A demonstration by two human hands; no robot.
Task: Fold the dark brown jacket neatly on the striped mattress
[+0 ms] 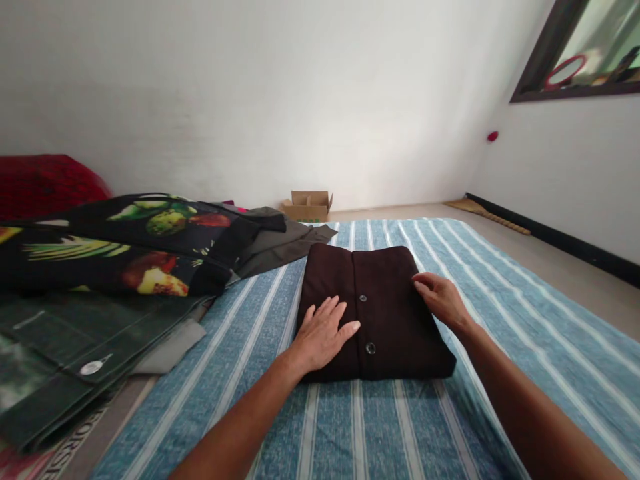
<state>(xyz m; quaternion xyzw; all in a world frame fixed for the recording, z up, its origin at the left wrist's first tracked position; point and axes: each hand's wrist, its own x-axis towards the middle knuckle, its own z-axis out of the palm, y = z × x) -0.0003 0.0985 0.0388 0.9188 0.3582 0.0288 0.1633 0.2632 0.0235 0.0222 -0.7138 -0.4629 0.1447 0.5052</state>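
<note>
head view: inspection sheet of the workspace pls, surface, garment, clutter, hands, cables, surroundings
surface: blue cloth with white stripes, wrinkled near the right forearm
job's things: dark brown garment, folded into a neat block, two buttons showing
clutter: fruit-patterned black cloth and dark green garment heaped at left
hands: left hand spread flat on the brown garment; right hand with fingers at its right edge, grip unclear
cables: nothing seen
surroundings: white wall, open cardboard box beyond the cloth's far edge, dark window frame at upper right
</note>
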